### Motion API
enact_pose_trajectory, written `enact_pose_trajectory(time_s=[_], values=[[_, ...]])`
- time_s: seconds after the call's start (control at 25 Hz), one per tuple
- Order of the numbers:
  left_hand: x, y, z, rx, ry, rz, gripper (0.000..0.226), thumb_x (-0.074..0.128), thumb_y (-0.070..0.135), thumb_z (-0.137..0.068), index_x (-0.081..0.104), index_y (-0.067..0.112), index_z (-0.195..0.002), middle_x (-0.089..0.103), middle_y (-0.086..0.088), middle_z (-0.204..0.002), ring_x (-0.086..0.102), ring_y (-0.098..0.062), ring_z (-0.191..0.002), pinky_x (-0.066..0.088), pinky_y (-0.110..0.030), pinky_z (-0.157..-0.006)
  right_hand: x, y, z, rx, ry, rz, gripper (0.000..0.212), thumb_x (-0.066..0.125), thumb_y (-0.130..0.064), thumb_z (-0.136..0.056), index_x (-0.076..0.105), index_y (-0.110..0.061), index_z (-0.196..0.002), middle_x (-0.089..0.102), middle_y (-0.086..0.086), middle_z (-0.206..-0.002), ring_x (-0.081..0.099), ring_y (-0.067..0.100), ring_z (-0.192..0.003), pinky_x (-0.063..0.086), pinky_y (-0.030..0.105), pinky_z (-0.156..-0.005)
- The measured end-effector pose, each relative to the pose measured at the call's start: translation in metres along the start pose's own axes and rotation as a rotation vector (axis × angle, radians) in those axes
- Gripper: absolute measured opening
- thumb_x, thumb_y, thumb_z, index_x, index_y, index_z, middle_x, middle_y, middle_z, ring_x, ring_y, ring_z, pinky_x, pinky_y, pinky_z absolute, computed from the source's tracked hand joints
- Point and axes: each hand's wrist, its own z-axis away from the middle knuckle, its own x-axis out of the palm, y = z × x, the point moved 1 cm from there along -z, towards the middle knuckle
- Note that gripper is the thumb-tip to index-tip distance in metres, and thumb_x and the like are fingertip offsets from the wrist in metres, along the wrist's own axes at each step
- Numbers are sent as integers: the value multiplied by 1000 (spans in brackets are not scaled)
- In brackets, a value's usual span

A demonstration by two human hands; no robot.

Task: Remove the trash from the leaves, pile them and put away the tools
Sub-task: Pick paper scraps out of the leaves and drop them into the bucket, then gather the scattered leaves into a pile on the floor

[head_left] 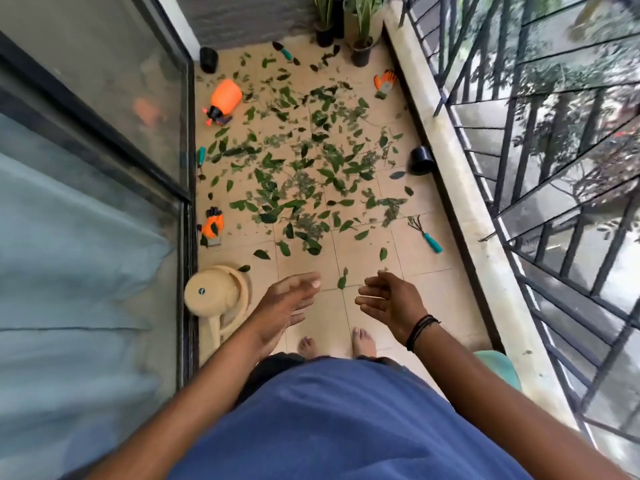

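Note:
Green leaves [298, 174] lie scattered across the tiled balcony floor ahead of me. Tools lie among them: an orange sprayer [224, 98] at the left, a teal-handled trowel [284, 50] at the far end, a teal hand rake [426, 233] at the right, a small teal tool [201, 162] by the door track. One orange glove [385, 80] lies far right, another [213, 223] near left. My left hand [287, 303] and my right hand [391, 303] hover empty above the floor, fingers relaxed, palms facing each other.
A sliding glass door [104, 133] bounds the left side, a ledge and metal railing [519, 168] the right. Potted plants [360, 46] stand at the far end. Empty black pots [421, 161] lie by the ledge and far left. A beige stool [214, 296] stands at my left.

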Motion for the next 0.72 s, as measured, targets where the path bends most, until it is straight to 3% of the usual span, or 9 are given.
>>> enact_pose_trajectory(time_s=[0.12,0.28,0.36,0.44,0.56,0.64,0.72], values=[[-12,-19,-21,-21,-28,-11,48,77,32,-88,62,31,-133,62,7,-135,55,-8,-127,42,-33,-104,29,18,-12,1,-17,170,31,49,-24,-102,65,2,-104,73,22,-91,71,34,-80,56,37,-74],[-24,-82,-100,-108,-41,-88,63,74,21,-91,48,25,-148,48,2,-147,44,-11,-138,37,-36,-117,37,59,-72,-77,-8,403,28,51,-20,-103,69,1,-103,74,21,-99,69,34,-87,54,42,-79],[-30,-132,-157,-174,-13,-175,63,74,24,-90,48,27,-147,48,1,-149,45,-12,-136,40,-36,-115,27,94,-130,-129,-3,624,33,53,-38,-99,72,-12,-99,74,10,-105,67,27,-99,52,44,-91],[-39,-200,-232,-286,43,-245,65,72,32,-83,49,31,-144,51,-2,-148,52,-15,-132,45,-39,-111,10,139,-215,-169,-29,949,53,39,-59,-89,71,-23,-112,64,11,-132,55,27,-125,41,45,-110],[-58,-303,-364,-392,153,-364,64,71,26,-89,47,22,-148,51,-3,-150,53,-22,-131,44,-34,-109,-20,214,-372,-233,-252,1482,74,16,-68,-87,52,-32,-140,44,9,-154,36,32,-144,30,49,-117],[-80,-346,-448,-398,295,-495,64,74,28,-90,48,16,-148,51,-8,-150,52,-28,-133,43,-34,-106,-30,240,-455,-413,-554,1855,69,19,-63,-96,42,-26,-149,37,5,-159,29,32,-148,31,53,-116],[-103,-386,-538,-392,456,-608,79,81,33,-83,43,15,-150,46,-15,-153,46,-34,-138,42,-40,-109,-45,266,-540,-614,-688,2022,65,26,-52,-102,34,-13,-154,28,11,-163,20,33,-152,28,50,-120]])
